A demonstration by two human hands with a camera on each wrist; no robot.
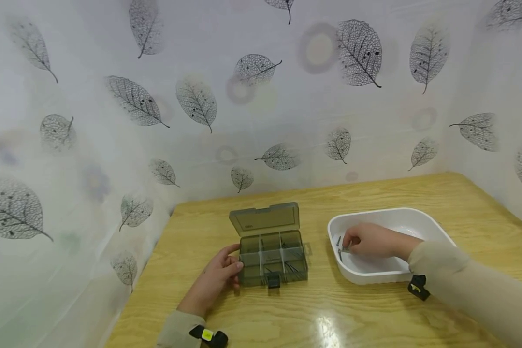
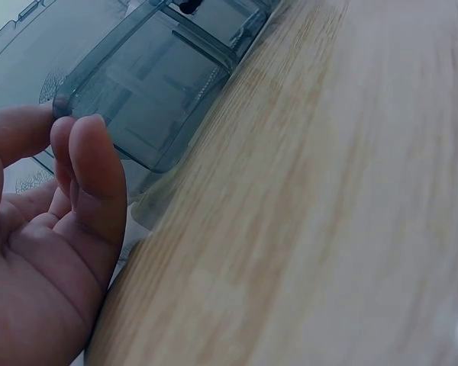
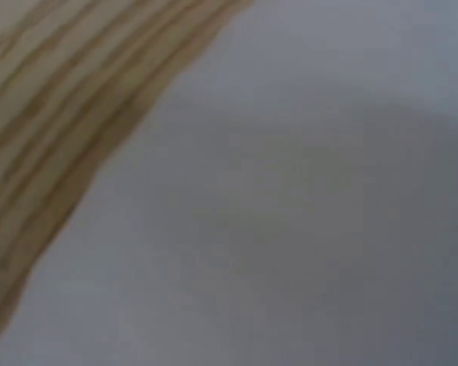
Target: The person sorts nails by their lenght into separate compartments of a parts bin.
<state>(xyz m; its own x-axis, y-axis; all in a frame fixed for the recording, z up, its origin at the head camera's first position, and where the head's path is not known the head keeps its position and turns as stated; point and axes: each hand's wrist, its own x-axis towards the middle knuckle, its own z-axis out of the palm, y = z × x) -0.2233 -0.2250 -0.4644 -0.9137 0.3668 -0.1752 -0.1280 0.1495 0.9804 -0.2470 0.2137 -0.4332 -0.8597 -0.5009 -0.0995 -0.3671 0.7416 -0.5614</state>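
A translucent grey-green compartment box (image 1: pixel 273 281) lies on the table with its lid (image 1: pixel 267 220) raised. Thin dark screws or nails (image 1: pixel 291 268) lie in some of its compartments. At the box's left side, my left hand (image 1: pixel 217 275) grips the edge; the left wrist view has its fingertips (image 2: pixel 91 145) at the box's corner. My right hand (image 1: pixel 371 240) reaches into a white tray (image 1: pixel 365 278), fingers curled down, pinching a small metal screw (image 1: pixel 345 249) near the tray's left wall. Beside the fingertips lie a few more small screws (image 1: pixel 339 240). The right wrist view shows only blurred tray.
The wooden table (image 1: pixel 278 319) carries the box left of the middle and the tray at the right, with a gap between them. A leaf-patterned pale curtain (image 1: pixel 252 111) closes off the back and both sides.
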